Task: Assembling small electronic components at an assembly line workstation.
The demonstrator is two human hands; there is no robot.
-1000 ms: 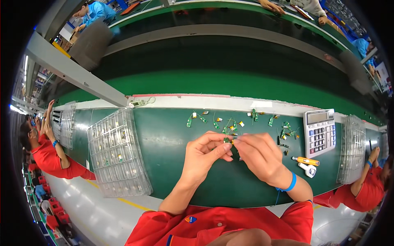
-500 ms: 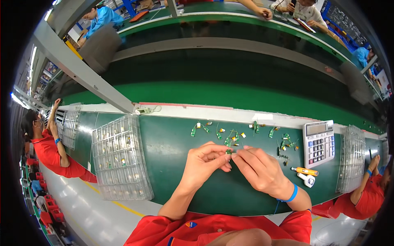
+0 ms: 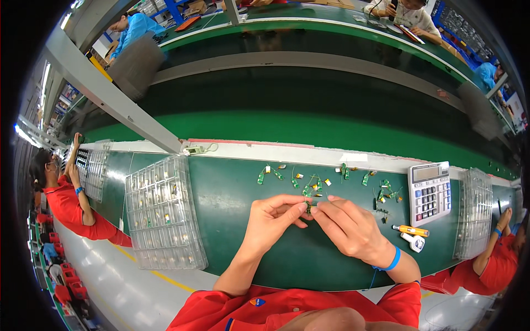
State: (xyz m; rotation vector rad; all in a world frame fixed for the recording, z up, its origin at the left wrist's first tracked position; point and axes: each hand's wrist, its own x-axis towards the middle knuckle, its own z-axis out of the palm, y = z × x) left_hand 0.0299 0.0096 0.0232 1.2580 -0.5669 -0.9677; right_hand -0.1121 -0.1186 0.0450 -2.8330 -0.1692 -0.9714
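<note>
Both my hands meet over the green tabletop, working on a small green circuit board. My left hand pinches it between thumb and index finger. From the other side, the fingertips of my right hand are closed at the same board; fingers hide most of it, and I cannot make out any finer part there. A blue band circles my right wrist. Just beyond my fingertips lie several more small green boards with thin wires and little yellow-and-silver parts.
To the left stands a clear compartmented plastic tray with small parts inside. On the right are a calculator, an orange pen-like tool, a white round-headed item and more clear trays. A white ledge borders a green conveyor; co-workers sit at both sides.
My left fingers have shifted slightly around the small board, and my right hand stays nearly in place. Across the conveyor, a co-worker's arm has left the view.
</note>
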